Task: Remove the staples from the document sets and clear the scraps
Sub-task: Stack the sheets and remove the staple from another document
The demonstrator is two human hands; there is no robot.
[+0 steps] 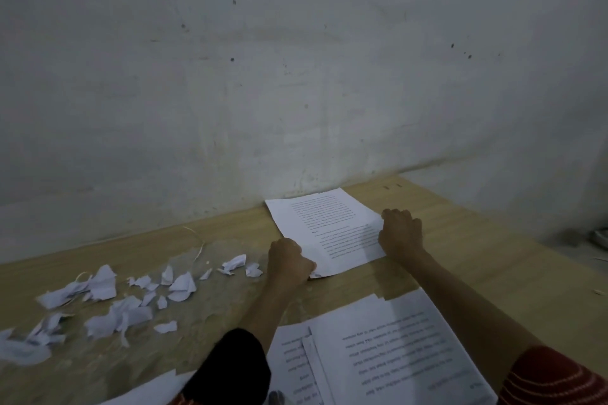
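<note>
Pinching document set [329, 227] at near-left corner with curled left hand [288, 260], gripping right edge with curled right hand [401, 232]; scraps [182, 286] just left.

Printed text on document sheets [332, 230], too blurred to read.

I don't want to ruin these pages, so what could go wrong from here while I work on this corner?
The left hand pinches the document set's near corner while the right hand holds its edge; a hard pull could tear the page. The loose scraps left of the set could scatter if brushed.
</note>
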